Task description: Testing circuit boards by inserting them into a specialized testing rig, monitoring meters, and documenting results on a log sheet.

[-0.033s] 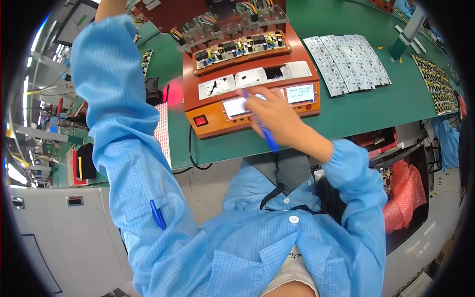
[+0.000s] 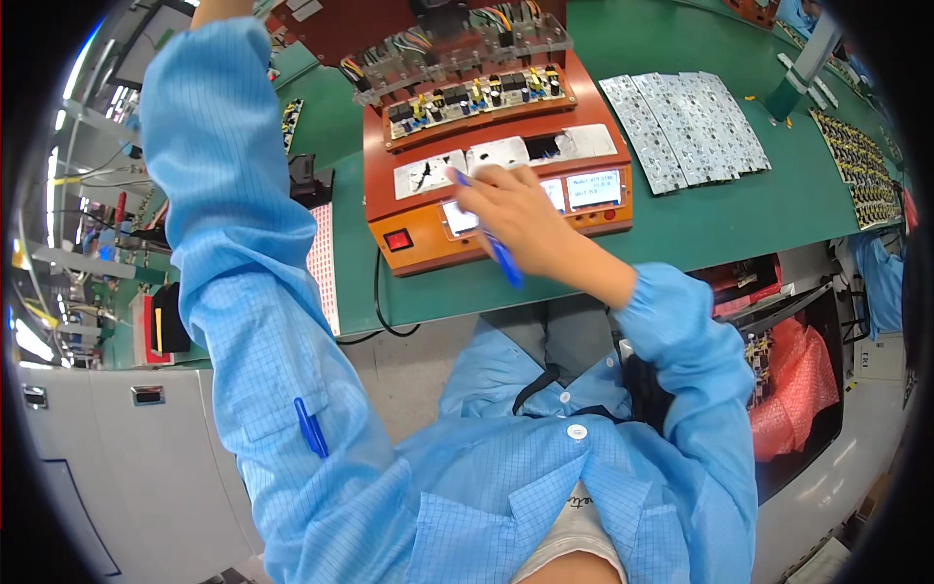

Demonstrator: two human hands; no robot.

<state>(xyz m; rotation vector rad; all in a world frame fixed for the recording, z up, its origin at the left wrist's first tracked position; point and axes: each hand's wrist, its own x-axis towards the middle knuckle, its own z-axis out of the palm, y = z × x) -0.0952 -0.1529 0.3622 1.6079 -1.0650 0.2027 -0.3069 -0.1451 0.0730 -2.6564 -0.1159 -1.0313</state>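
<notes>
My right hand (image 2: 520, 216) is closed around a blue pen (image 2: 504, 261), just above the front of an orange-brown test box (image 2: 428, 255). One end of the pen shows past my fingers near the white panels on the box top; whether it touches them I cannot tell. Behind the hand, a row of circuit boards (image 2: 477, 105) with yellow and black parts sits in the box's fixture, below a clear plate (image 2: 389, 86) with coloured wires. My left arm reaches up past the top edge, so only the sleeve and a bit of wrist show; the left hand is out of sight.
Silvery board panels (image 2: 686, 131) lie right of the box on the green table (image 2: 681, 229). More populated boards (image 2: 856, 165) are at far right. A black cable (image 2: 377, 292) hangs by the front edge. Pink bubble wrap (image 2: 793, 389) sits in a bin below at right.
My right hand has shifted slightly left with the pen, uncovering more of the lit displays. A pink blur left of the box is gone.
</notes>
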